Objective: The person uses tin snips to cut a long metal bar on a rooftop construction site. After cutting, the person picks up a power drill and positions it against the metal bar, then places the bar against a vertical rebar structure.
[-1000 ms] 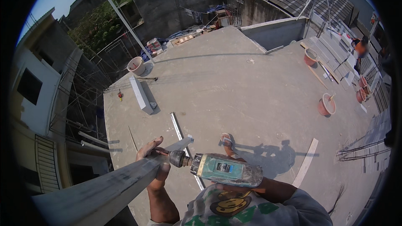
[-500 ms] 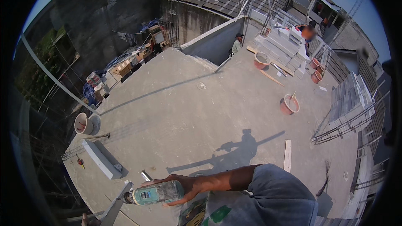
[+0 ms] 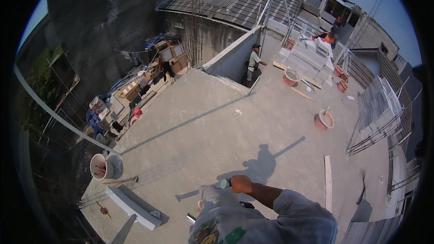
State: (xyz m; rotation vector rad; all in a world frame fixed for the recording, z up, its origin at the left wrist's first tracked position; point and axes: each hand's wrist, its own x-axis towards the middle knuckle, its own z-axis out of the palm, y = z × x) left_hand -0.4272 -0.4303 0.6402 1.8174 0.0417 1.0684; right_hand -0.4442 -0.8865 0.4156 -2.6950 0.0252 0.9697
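My right hand (image 3: 241, 184) is closed around a power drill (image 3: 224, 183), held in front of my grey shirt. Only a small teal part of the drill shows past my fingers; its chuck is hidden. My left hand is not in view. At the lower left, a flat grey strip (image 3: 124, 231) rises from the picture's edge, its upper end overlapping a long pale-grey block (image 3: 132, 207) on the concrete floor. A shiny metal cylinder (image 3: 191, 218) shows left of my shirt.
A pale bucket (image 3: 100, 167) and a red-and-yellow tool (image 3: 104, 211) lie left. A wooden plank (image 3: 327, 183) lies right, with mortar buckets (image 3: 324, 120) beyond. One person (image 3: 254, 61) stands by the floor opening; another (image 3: 329, 39) is behind stacked blocks (image 3: 307, 58). Rebar (image 3: 379, 131) juts out at right.
My right hand has moved right and up with the drill, away from the grey strip, and the drill has turned. My left hand has left the view. The view has shifted; the person by the opening shows more.
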